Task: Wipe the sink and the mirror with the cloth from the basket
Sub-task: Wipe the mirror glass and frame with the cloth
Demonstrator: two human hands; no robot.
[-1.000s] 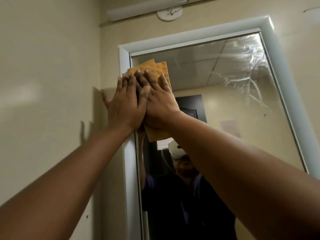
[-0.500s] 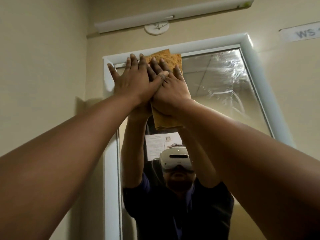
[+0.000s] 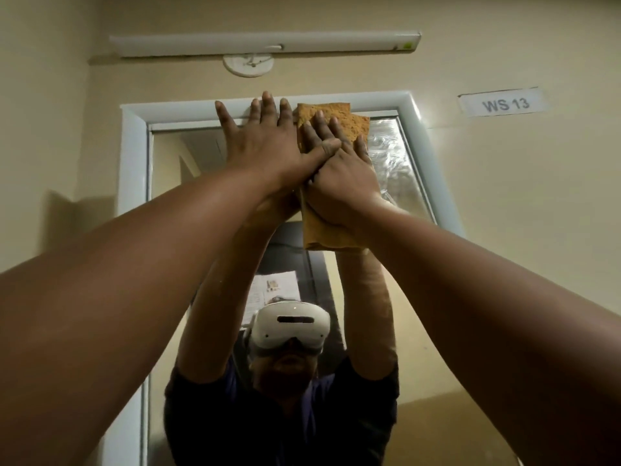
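An orange-brown cloth (image 3: 351, 124) lies flat against the top of the mirror (image 3: 396, 163), its upper edge overlapping the white frame (image 3: 134, 169). My right hand (image 3: 342, 183) presses flat on the cloth with fingers pointing up. My left hand (image 3: 265, 149) sits just left of it, fingers spread over the glass and the top frame, thumb lying across the back of my right hand. Both arms reach up and forward. The cloth's lower end (image 3: 322, 235) hangs below my right wrist. The sink is out of view.
A long white light fitting (image 3: 265, 45) and a round white wall fitting (image 3: 248, 65) sit above the mirror. A "WS 13" label (image 3: 504, 104) is on the wall to the right. A side wall (image 3: 40, 95) stands close on the left. The mirror reflects a person wearing a white headset (image 3: 290, 327).
Both hands and the cloth have slid up from the mirror's upper left to its top edge and then rightward. My left hand has spread more to the side of the cloth.
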